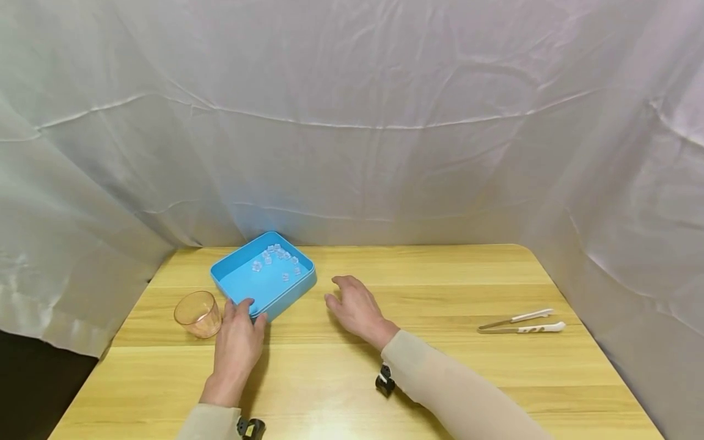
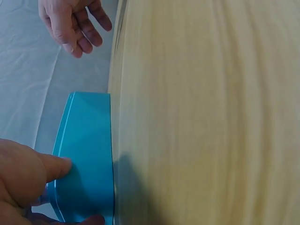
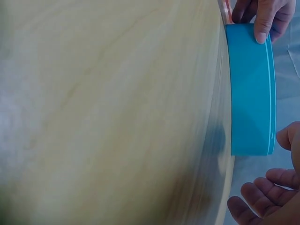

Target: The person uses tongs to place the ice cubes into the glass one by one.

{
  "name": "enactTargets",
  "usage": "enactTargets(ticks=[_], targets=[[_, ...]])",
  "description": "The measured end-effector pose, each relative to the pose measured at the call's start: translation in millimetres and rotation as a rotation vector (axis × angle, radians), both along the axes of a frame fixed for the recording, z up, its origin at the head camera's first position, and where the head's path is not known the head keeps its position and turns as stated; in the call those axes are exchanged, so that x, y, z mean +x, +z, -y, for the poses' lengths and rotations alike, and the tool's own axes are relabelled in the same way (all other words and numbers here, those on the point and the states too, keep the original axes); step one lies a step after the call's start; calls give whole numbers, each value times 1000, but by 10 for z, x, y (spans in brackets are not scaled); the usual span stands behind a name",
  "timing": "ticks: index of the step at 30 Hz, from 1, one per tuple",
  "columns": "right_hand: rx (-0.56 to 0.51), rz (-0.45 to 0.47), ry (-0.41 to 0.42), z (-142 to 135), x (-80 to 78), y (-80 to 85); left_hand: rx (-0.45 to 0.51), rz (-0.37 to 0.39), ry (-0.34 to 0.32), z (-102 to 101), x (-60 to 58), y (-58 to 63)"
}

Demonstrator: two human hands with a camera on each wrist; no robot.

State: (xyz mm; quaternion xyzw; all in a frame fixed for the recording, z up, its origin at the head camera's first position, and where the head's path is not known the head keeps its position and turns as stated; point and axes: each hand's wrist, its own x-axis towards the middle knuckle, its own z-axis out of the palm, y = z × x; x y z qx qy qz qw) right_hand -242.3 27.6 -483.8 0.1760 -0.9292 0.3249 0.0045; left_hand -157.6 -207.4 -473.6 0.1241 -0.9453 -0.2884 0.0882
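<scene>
A blue tray [image 1: 242, 282] with several clear ice-like cubes [image 1: 267, 260] on its floor sits at the back left of the table. My left hand [image 1: 238, 342] grips its near corner. In the left wrist view the thumb lies against the outer wall of the tray [image 2: 89, 133], while the other fingers are partly hidden round the corner. My right hand [image 1: 359, 310] is held apart from the tray's right side, holding nothing. The right wrist view shows its fingers loosely bent near the end of the tray [image 3: 251, 98].
A transparent orange-tinted glass [image 1: 199, 316] stands just left of my left hand. Tongs with white handles [image 1: 519, 324] lie at the table's right side. Grey cloth [image 1: 363, 153] hangs behind and beside the wooden table [image 1: 440, 366].
</scene>
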Motion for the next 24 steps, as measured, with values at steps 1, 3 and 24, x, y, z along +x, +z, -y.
enactTargets(ticks=[1, 3, 24], targets=[[3, 1, -1, 5, -6, -3, -5, -8, -2, 0, 3, -2], [3, 4, -1, 10, -10, -6, -17, -24, -5, 0, 7, -10], [-17, 4, 10, 17, -45, 19, -64, -52, -74, -91, 82, 26]])
